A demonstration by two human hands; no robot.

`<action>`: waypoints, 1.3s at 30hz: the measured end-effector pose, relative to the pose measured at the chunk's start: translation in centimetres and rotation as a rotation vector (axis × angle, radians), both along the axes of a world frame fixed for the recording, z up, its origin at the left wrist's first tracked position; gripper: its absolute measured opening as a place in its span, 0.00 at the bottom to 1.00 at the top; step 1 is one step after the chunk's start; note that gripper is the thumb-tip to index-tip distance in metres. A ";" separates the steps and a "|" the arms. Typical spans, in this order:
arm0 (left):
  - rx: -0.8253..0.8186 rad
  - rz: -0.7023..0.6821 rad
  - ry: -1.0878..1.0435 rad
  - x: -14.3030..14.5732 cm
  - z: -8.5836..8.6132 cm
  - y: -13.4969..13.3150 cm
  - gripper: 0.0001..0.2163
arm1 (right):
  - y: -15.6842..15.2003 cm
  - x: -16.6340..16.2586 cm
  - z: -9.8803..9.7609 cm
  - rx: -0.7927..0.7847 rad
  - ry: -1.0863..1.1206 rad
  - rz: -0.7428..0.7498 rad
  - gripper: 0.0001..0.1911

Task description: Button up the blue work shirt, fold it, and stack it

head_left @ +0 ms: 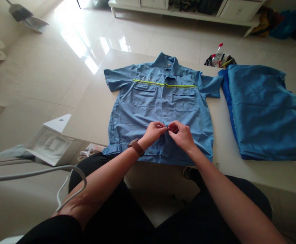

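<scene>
Two hands meet in the head view: the left hand and right hand pinch the lower front placket of a blue shirt lying face up on the white table. The front seems partly closed: its edges lie together at the chest, the collar open. The hem end looks unfinished; buttons are too small to tell.

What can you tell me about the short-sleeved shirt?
The short-sleeved shirt is light-blue cloth with a collar, two flapped chest pockets and a yellow-green stripe. It lies front up, creased, on the pale table, sleeves spread, collar at the far side. The left hand and right hand pinch its lower front.
</scene>
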State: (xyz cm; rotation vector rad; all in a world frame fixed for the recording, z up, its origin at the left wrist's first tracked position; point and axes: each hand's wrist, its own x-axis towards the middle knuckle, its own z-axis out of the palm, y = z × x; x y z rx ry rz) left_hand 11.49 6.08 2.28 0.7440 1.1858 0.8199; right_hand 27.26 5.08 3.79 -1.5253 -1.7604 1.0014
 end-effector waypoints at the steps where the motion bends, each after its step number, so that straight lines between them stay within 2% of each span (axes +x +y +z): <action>1: -0.018 0.019 -0.014 0.1 0.1 0.0 0.10 | 0.0 0.0 0.0 0.002 0.005 -0.002 0.07; 5: -0.035 0.052 -0.043 0.2 0.4 0.0 0.08 | 0.0 0.0 0.1 0.013 0.007 -0.019 0.05; 11: 0.022 0.079 -0.007 0.2 0.5 0.0 0.06 | 0.1 0.1 -0.2 0.056 0.014 -0.039 0.03; 20: 0.071 0.181 -0.019 0.3 0.5 0.1 0.17 | -0.1 0.2 -0.4 0.131 -0.006 -0.080 0.06; 26: 0.163 0.126 0.049 -0.1 0.6 0.3 0.17 | 0.3 0.5 -0.3 0.165 -0.039 0.019 0.04; 30: 0.155 0.138 0.026 -0.1 0.5 0.2 0.18 | 0.4 0.6 -0.4 0.122 -0.022 0.034 0.01; 39: 0.061 0.254 -0.067 0.1 0.8 -0.1 0.23 | 0.1 0.3 -1.0 0.120 -0.032 -0.018 0.03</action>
